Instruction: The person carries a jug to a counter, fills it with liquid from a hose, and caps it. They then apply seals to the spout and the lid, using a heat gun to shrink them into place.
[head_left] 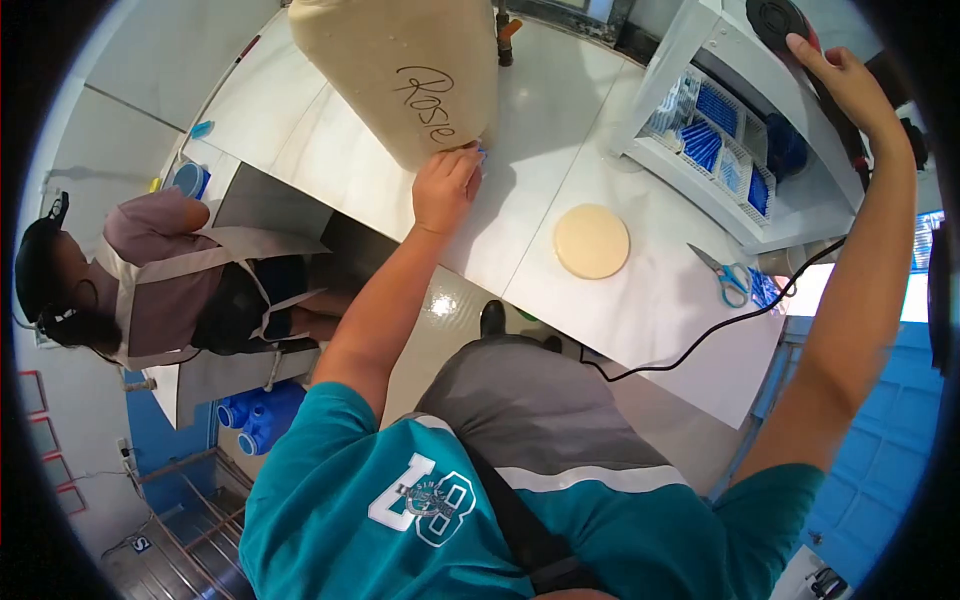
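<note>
A large cream plastic water container (400,75) with "Rosie" handwritten on it stands on the white tiled counter. At its lower end, my left hand (447,190) is closed, its fingers pinched around a small blue-and-white piece (482,153) mostly hidden by them. My right hand (845,85) is raised at the far upper right, over the white shelf unit. Its fingers grip a black and red blower (775,20), partly hidden by the hand and dark image edge. Between my arms, a round cream lid (591,241) lies flat on the counter.
Blue-handled scissors (735,285) lie near a black cord (690,350) that crosses the counter and hangs over its front edge. The white shelf unit (690,190) holds baskets of blue packets. A co-worker in an apron (175,260) stands left, near blue containers (262,415).
</note>
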